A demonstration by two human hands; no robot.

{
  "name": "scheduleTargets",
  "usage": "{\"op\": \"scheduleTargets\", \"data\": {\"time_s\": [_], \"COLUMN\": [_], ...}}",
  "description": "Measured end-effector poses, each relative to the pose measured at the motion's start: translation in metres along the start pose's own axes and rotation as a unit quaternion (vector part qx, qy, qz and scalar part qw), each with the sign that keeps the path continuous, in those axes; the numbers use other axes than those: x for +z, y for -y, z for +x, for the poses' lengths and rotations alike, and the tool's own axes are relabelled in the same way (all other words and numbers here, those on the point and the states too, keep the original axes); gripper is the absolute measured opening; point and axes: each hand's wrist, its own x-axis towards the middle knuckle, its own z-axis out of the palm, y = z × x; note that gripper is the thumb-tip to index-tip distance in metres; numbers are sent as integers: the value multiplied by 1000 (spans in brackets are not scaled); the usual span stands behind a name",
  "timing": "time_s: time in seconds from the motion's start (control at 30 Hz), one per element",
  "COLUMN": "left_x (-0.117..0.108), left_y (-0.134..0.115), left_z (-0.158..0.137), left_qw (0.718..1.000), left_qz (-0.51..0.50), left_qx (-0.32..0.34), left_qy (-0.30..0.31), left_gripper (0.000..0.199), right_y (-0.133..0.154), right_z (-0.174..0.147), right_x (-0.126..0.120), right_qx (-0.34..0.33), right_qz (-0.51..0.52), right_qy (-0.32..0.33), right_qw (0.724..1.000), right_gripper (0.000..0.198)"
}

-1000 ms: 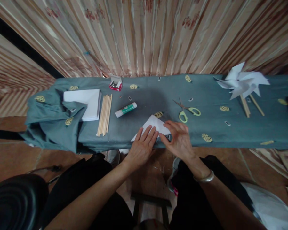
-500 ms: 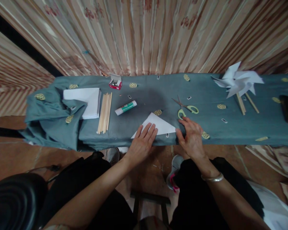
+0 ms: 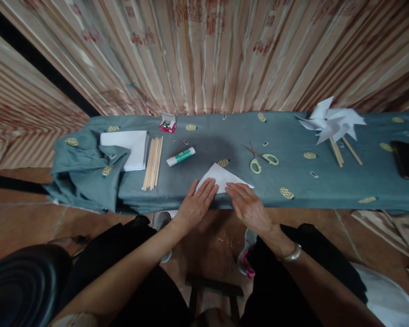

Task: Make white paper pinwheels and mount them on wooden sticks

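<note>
A white sheet of paper [image 3: 219, 175], folded into a triangle, lies at the near edge of the cloth-covered table with its peak pointing away from me. On its left part my left hand [image 3: 197, 202] rests flat, fingers stretched out. My right hand [image 3: 247, 204] lies with extended fingertips on the paper's lower edge, right of the middle. Neither hand grasps anything. Just beyond the right hand are scissors [image 3: 260, 158] with pale green handles, blades apart. A glue stick [image 3: 181, 156] lies beyond the left hand.
Left of the glue stick lie several wooden sticks [image 3: 153, 163] and a stack of white paper [image 3: 138, 152]. A small red box [image 3: 167, 123] stands open at the back. Paper pinwheels [image 3: 334, 119] lie at the right, near a dark phone [image 3: 407, 159]. A curtain [image 3: 204, 59] hangs behind.
My right hand has moved left from the paper's right tip onto its lower edge. My left hand stays on the paper. The whole view has shifted slightly.
</note>
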Motion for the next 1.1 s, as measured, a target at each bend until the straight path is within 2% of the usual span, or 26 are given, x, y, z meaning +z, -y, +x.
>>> {"op": "scheduleTargets", "data": {"time_s": [0.23, 0.4, 0.5, 0.6, 0.73, 0.93, 1.03, 1.1], "left_x": [-1, -3, -4, -9, -16, -21, -25, -27], "left_y": [36, 41, 34, 26, 23, 26, 27, 28], "left_z": [-46, -67, -67, -56, -37, -18, -11, -6], "left_qw": [999, 996, 986, 974, 961, 897, 855, 813], "left_qz": [19, -16, -66, -127, -208, -371, -437, -492], "left_qx": [-39, -84, -131, -148, -141, -205, -242, -273], "left_qy": [-2, -29, -75, -118, -114, -126, -139, -147], "left_gripper": [58, 66, 69, 68, 63, 57, 56, 57], "right_y": [-5, -4, -4, -7, -16, -17, -17, -17], "right_z": [-3, -3, 0, 9, 23, 33, 32, 32], "right_x": [2, 2, 0, -4, -9, -13, -15, -19], "right_qx": [-7, -10, 10, 73, 135, 208, 210, 189], "right_qz": [12, 12, 10, -12, 30, 180, 235, 264], "right_qy": [-14, -17, -40, -71, -52, -31, -37, -62], "right_qw": [1000, 1000, 999, 995, 989, 961, 949, 944], "right_gripper": [42, 40, 37, 42, 56, 50, 32, 18]}}
